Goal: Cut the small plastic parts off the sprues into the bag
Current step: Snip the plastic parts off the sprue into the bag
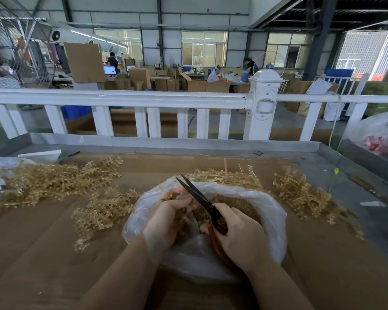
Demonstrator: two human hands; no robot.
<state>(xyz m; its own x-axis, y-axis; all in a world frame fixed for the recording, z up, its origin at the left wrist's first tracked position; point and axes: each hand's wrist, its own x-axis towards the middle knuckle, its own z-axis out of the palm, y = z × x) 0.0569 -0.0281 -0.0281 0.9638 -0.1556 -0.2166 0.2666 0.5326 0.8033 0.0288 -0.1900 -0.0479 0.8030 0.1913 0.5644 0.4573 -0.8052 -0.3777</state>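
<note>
Hands work directly over the clear plastic bag (267, 211), evidently so cut parts drop inside. Right hand (240, 238) curls round the red-handled scissors (202, 202), blades parted; left hand (168, 218) pinches an amber sprue (177, 193) at the bag mouth. Beyond, brittle, branching sprue heaps (54, 177) litter the cardboard-covered counter (43, 253).

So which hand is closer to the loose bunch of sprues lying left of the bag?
Left. The left hand is over the bag's left edge, beside that bunch; the right hand holds the scissors farther right.
</note>
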